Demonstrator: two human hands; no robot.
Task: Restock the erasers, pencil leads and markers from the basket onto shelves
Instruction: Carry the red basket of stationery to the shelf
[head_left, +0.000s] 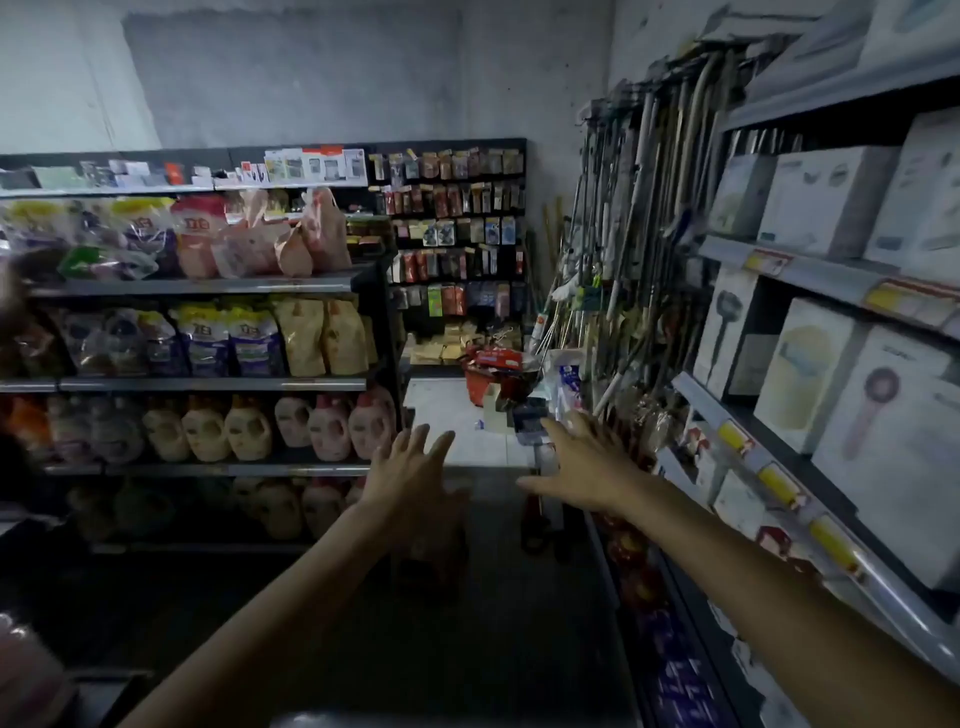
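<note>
The red basket (474, 388) sits on the floor at the far end of the aisle, well ahead of me and heaped with small packs. I judge it light and rigid, best taken by the rim. My left grip (415, 467) and right grip (587, 462) stretch forward with fingers spread, holding nothing

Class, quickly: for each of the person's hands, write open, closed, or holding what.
Left hand: open, stretched forward, holding nothing.
Right hand: open, stretched forward, holding nothing.
</note>
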